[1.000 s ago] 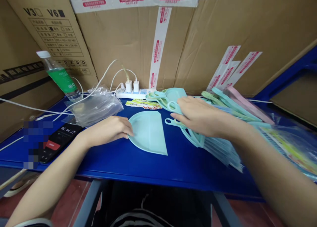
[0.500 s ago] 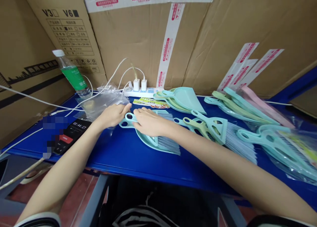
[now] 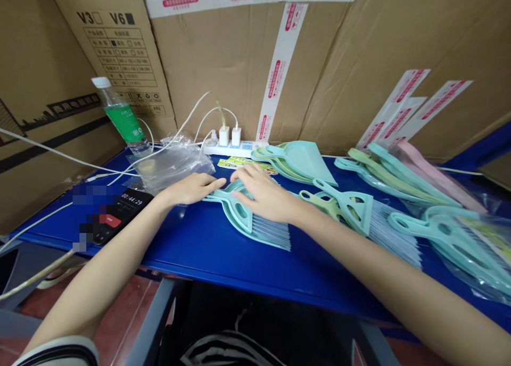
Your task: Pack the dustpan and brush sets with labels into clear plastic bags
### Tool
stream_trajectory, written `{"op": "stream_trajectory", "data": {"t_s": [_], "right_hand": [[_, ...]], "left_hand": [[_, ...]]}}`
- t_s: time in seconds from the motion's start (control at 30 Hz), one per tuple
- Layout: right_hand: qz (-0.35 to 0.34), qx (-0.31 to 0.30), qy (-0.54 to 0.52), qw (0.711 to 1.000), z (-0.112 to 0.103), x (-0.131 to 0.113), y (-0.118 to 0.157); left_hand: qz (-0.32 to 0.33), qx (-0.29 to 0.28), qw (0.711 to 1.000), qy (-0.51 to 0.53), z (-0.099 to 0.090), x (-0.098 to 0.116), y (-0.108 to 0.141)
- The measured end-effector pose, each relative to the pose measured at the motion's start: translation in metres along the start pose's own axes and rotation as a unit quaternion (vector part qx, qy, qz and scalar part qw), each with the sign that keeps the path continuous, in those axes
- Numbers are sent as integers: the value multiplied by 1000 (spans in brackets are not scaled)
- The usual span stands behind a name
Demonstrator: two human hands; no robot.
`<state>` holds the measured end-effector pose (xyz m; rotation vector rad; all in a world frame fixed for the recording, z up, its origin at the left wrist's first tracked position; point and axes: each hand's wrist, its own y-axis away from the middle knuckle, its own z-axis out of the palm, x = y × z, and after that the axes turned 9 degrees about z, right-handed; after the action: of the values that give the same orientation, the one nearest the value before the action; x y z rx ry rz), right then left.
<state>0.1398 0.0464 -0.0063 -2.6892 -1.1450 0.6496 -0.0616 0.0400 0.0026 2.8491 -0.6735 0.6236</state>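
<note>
A mint-green hand brush (image 3: 241, 210) with pale grey bristles lies over a mint-green dustpan (image 3: 235, 229) on the blue table. My left hand (image 3: 192, 188) is closed around the end of the brush handle, hiding the handle's tip. Over the far side of the brush and dustpan, my right hand (image 3: 265, 193) is arched, its thumb and fingers apart. Just right of it lie a green handle (image 3: 319, 202) and another mint brush (image 3: 353, 209).
Stacked dustpans (image 3: 307, 161) stand at the back, with more dustpans (image 3: 403, 177) and a bagged set (image 3: 451, 238) to the right. On the left are a plastic bag (image 3: 171, 164), a phone (image 3: 123, 211), a bottle (image 3: 124, 121) and cables. A power strip (image 3: 229, 149) lies against the cardboard.
The brush has turned and settled over the dustpan. My right hand has moved off the handle toward the far right, its fingers spreading. My left hand has moved onto the handle end.
</note>
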Motion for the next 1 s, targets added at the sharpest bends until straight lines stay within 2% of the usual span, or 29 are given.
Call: {"op": "stream_trajectory", "data": {"t_s": [0.1,0.2,0.3,0.4,0.57,0.73,0.9,1.0], "right_hand": [[34,27,109,993,-23,20,20],[28,2,189,982,-38,44,42],[1,-22,220,975,-40,65,56],[11,-28,234,972,-36,75,62],[71,-64,251,963,-32,72,62],[104,-44,269,957,-32,70,63],[141,-33,265,953,-33,70,63],[117,-18,230,966,-32,62,66]], "left_hand": [[61,-14,998,24,2,-3,-2],[110,-34,992,59,3,-7,-5],[117,-58,986,102,3,-11,-6],[105,-83,980,146,1,-11,-6],[94,-110,975,167,-1,-11,-4],[98,-124,974,161,-2,-11,-3],[102,-142,962,208,1,-3,-1],[109,-151,954,237,2,2,1]]}}
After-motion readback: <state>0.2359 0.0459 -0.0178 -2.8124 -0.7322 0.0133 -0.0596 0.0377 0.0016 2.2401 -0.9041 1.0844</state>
